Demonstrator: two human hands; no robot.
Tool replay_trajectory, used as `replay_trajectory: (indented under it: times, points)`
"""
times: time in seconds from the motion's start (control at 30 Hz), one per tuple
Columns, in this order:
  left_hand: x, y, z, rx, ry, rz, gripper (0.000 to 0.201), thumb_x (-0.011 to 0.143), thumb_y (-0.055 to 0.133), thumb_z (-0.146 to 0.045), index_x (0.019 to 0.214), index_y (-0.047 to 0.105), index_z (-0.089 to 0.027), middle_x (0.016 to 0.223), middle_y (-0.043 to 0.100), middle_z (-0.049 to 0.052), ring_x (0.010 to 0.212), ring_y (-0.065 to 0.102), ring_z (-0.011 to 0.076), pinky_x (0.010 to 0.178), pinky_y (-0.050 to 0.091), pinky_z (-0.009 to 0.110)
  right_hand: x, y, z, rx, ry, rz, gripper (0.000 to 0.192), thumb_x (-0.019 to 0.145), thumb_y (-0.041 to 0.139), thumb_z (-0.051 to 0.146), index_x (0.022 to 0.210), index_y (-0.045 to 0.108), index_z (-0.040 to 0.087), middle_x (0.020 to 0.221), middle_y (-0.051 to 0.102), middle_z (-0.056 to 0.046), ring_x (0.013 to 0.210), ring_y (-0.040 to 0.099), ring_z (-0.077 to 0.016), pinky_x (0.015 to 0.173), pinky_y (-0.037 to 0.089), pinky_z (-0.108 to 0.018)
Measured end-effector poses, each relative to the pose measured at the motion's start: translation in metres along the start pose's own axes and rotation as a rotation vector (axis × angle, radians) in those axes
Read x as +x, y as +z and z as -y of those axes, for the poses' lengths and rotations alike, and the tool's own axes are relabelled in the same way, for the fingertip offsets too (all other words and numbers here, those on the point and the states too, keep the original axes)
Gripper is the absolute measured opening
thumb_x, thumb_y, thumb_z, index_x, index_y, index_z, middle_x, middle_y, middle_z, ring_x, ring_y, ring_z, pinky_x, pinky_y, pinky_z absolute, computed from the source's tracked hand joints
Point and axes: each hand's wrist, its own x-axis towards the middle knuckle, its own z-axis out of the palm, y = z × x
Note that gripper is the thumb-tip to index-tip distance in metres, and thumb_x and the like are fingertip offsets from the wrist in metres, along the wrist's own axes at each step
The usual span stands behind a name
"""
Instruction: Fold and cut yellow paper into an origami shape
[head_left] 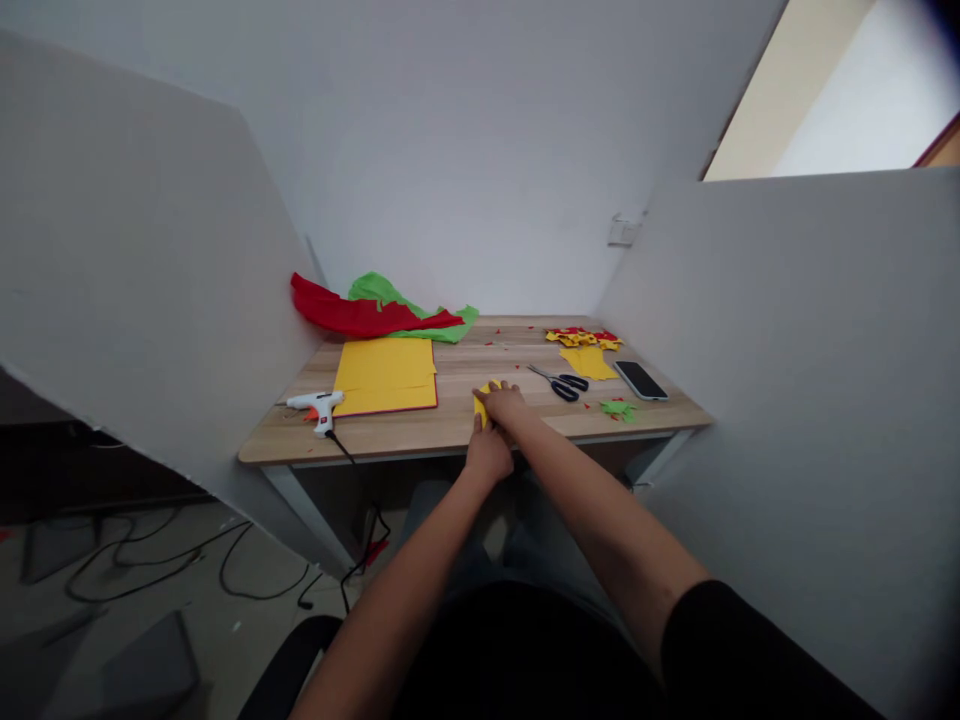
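Note:
A small piece of yellow paper [481,410] lies on the table near its front edge, partly covered by my hands. My right hand [505,402] rests over its upper part, with the fingers spread and pressing down. At the lower end, my left hand [489,456] is closed on the paper, the thumb pointing up along it. Dark-handled scissors [562,384] lie a little to the right of my right hand. The larger yellow sheets [386,375] are to the left, on top of something red that shows at the edge.
A white glue gun [319,405] with a cord lies at the left edge. Red cloth-like material [352,312] and green material [450,325] sit at the back left. To the right are yellow scraps [589,362], red-and-yellow pieces [581,337], green scraps [618,409] and a phone [640,380].

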Motion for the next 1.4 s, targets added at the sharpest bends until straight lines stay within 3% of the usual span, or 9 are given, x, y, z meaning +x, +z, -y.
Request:
replay_trajectory:
  times: [0.33,0.5,0.57,0.67,0.9,1.0,1.1,1.23,1.4]
  points:
    - [0.002,-0.001,-0.001,-0.013,-0.002,-0.047,0.038,0.094,0.062,-0.035,0.127,0.057,-0.017,0.128,0.060,0.011,0.108,0.063,0.0248,0.089,0.055,0.047,-0.077,0.052,-0.028,0.222,0.053,-0.317,0.033,0.097,0.058,0.034,0.128,0.058,0.021,0.134,0.058,-0.010,0.114,0.060,-0.0246,0.096,0.051,-0.048]
    - [-0.011,-0.015,0.038,-0.134,0.054,-0.041,0.046,0.093,0.062,-0.038,0.135,0.053,-0.020,0.143,0.052,0.012,0.124,0.055,0.0292,0.102,0.046,0.054,-0.118,0.076,-0.050,0.343,-0.036,-0.344,0.045,0.095,0.054,0.023,0.140,0.052,0.016,0.144,0.055,-0.014,0.133,0.047,-0.0251,0.113,0.036,-0.045]
    - [-0.021,-0.019,0.056,-0.172,0.043,-0.023,0.066,0.083,0.072,-0.042,0.142,0.048,-0.023,0.151,0.046,0.013,0.138,0.043,0.0294,0.114,0.033,0.051,-0.125,0.079,-0.057,0.394,-0.068,-0.348,0.046,0.090,0.058,0.017,0.136,0.057,0.017,0.143,0.057,-0.011,0.132,0.048,-0.0244,0.113,0.036,-0.044]
    - [-0.031,-0.020,0.067,-0.243,0.009,-0.030,0.064,0.077,0.075,-0.031,0.138,0.055,-0.028,0.152,0.048,0.009,0.140,0.041,0.0278,0.117,0.026,0.048,-0.127,0.076,-0.059,0.474,-0.065,-0.362,0.042,0.086,0.055,0.009,0.124,0.065,0.021,0.133,0.065,-0.007,0.124,0.053,-0.0233,0.110,0.038,-0.043]
    - [-0.028,-0.014,0.033,-0.614,-0.191,-0.299,0.020,0.084,0.062,-0.021,0.100,0.074,-0.026,0.110,0.070,0.006,0.114,0.058,0.0261,0.106,0.039,0.043,-0.132,0.060,-0.022,0.717,0.148,-0.496,0.034,0.084,0.061,0.015,0.117,0.069,0.021,0.137,0.059,-0.015,0.130,0.045,-0.0324,0.114,0.026,-0.053]
    - [-0.030,-0.013,0.020,-0.824,-0.367,-0.511,0.034,0.088,0.060,-0.029,0.122,0.062,-0.027,0.124,0.062,0.007,0.121,0.053,0.0250,0.106,0.040,0.041,-0.133,0.056,-0.006,0.929,0.251,-0.580,0.021,0.091,0.055,0.026,0.103,0.071,0.022,0.112,0.071,-0.013,0.110,0.060,-0.0287,0.103,0.041,-0.047]
    - [-0.040,-0.010,0.007,-1.056,-0.563,-0.677,0.048,0.097,0.044,-0.032,0.145,0.035,-0.027,0.137,0.053,0.012,0.122,0.054,0.0223,0.099,0.045,0.040,-0.131,0.050,0.006,1.194,0.318,-0.702,0.030,0.095,0.046,0.035,0.112,0.065,0.019,0.101,0.073,-0.011,0.092,0.067,-0.0244,0.086,0.054,-0.041]
    - [-0.051,-0.008,-0.017,-1.402,-0.563,-0.590,0.049,0.093,0.052,-0.044,0.136,0.045,-0.022,0.111,0.069,0.012,0.094,0.070,0.0214,0.076,0.056,0.034,-0.130,0.038,0.020,1.515,0.288,-0.821,0.036,0.093,0.049,0.038,0.120,0.058,0.016,0.102,0.074,-0.010,0.083,0.071,-0.0198,0.072,0.058,-0.034]
    - [-0.047,-0.017,-0.029,-1.645,-0.495,-0.573,0.050,0.075,0.072,-0.048,0.111,0.063,-0.016,0.105,0.074,0.014,0.091,0.072,0.0245,0.080,0.056,0.037,-0.137,0.028,0.025,1.663,0.239,-0.858,0.029,0.088,0.059,0.036,0.110,0.060,0.017,0.091,0.075,-0.007,0.074,0.071,-0.0185,0.064,0.059,-0.031]
